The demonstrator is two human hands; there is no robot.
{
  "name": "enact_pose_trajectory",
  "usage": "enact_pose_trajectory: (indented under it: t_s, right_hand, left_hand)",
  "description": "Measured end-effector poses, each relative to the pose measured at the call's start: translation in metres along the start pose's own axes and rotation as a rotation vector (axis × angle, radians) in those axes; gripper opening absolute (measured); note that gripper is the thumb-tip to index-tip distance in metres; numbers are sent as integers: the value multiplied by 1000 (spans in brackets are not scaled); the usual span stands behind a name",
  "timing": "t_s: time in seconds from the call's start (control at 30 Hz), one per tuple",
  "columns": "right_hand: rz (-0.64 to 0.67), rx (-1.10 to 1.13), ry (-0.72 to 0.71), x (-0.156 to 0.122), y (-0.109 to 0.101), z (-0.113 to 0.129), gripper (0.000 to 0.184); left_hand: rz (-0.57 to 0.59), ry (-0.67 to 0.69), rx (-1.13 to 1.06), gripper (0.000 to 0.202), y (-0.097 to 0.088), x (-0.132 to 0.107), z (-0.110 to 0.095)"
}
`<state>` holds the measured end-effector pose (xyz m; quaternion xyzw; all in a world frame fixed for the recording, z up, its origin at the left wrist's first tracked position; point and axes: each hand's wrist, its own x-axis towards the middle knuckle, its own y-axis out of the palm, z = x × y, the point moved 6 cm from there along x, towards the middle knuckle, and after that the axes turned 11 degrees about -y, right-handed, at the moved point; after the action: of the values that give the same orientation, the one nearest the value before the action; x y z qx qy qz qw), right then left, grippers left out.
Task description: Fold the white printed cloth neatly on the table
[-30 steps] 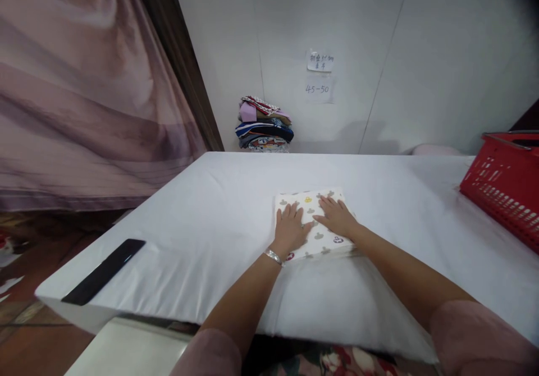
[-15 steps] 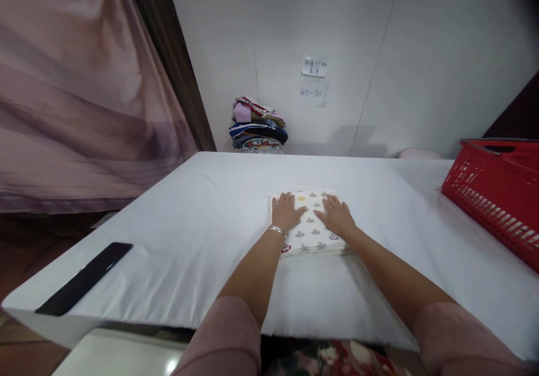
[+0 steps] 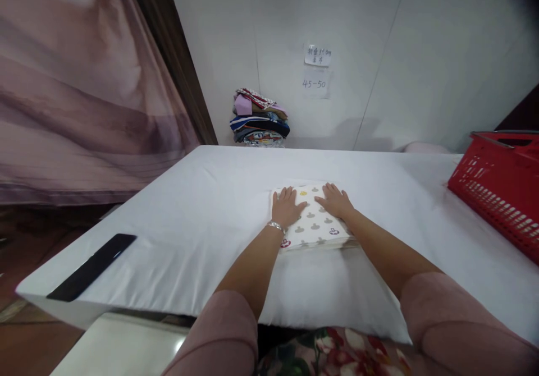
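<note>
A folded white cloth (image 3: 314,219) with grey, yellow and red printed motifs lies flat on the white-covered table (image 3: 202,207). Its near edge shows several layers. My left hand (image 3: 287,207) rests palm down on its left side, fingers spread and pointing away from me; a silver bracelet (image 3: 275,226) circles that wrist. On the cloth's upper right part lies my right hand (image 3: 336,201), also flat with the fingers stretched out. Neither hand grips the fabric. The parts of the cloth under both palms are hidden.
A red plastic basket (image 3: 501,188) stands at the right. Behind the table's far edge rises a stack of folded fabrics (image 3: 260,118). A black flat object (image 3: 92,266) lies at the left front. Paper signs (image 3: 318,56) hang on the wall, and a pink curtain (image 3: 84,84) covers the left.
The view has shifted slightly, so the table and basket sit a little differently in the picture. Both hands stay flat on the cloth, with little visible movement over it.
</note>
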<state>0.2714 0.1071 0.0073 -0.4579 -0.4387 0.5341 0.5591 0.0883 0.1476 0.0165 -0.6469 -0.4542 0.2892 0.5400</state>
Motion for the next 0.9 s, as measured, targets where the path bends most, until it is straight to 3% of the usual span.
enact_pose_trajectory:
  t_s: [0.23,0.4,0.53,0.63,0.73,0.9]
  right_hand:
    - [20,18,-5,-1,3,-2,73]
    - [24,40,-7,0,-2,-2,71]
    - [59,51,-1,-2,-13,6,61]
    - [21,14,-32,-20,-21,20,58]
    - [-49,-18,-166,-51,-19,34,59]
    - [-23,20,-200,-80,-2,24,61]
  left_hand:
    - [2,10,-34,66,0,2,1]
    - [175,5,-71,68,-12,-2,3]
    - [232,-34,-109,69,-24,-27,11]
    - [252,-40,-135,69,-21,-51,18]
    - [236,-61,-167,66,-15,-64,23]
    - [209,-66,-217,60,-10,-64,21]
